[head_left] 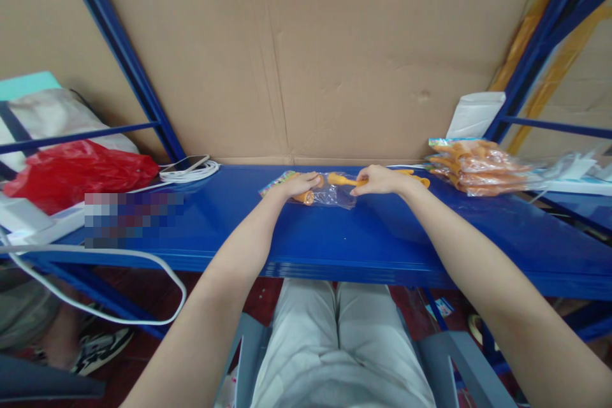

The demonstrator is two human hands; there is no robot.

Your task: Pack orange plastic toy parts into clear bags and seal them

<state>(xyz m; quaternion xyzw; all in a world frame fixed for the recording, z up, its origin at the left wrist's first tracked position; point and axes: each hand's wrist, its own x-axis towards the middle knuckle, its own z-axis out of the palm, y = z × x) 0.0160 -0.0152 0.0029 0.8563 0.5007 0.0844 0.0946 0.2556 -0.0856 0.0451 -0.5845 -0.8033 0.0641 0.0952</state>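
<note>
A clear plastic bag (329,196) with a colourful printed end lies flat on the blue shelf in front of me. My left hand (301,185) grips it near that printed end, fingers closed over it. Under and beside those fingers, an orange cylindrical piece (305,198) shows through the plastic. Between thumb and fingers, my right hand (375,180) pinches a slim orange plastic piece (339,179) with a wider end. That end points left, over or inside the bag; I cannot tell which. More orange pieces (423,182) lie just right of my right hand, partly hidden by it.
Filled bags of orange pieces (478,169) are stacked at the right, with a white packet (475,113) behind. At the left are a red plastic bag (81,169), a coiled white cable (194,171) and a power strip (52,226). Cardboard (358,64) closes off the back.
</note>
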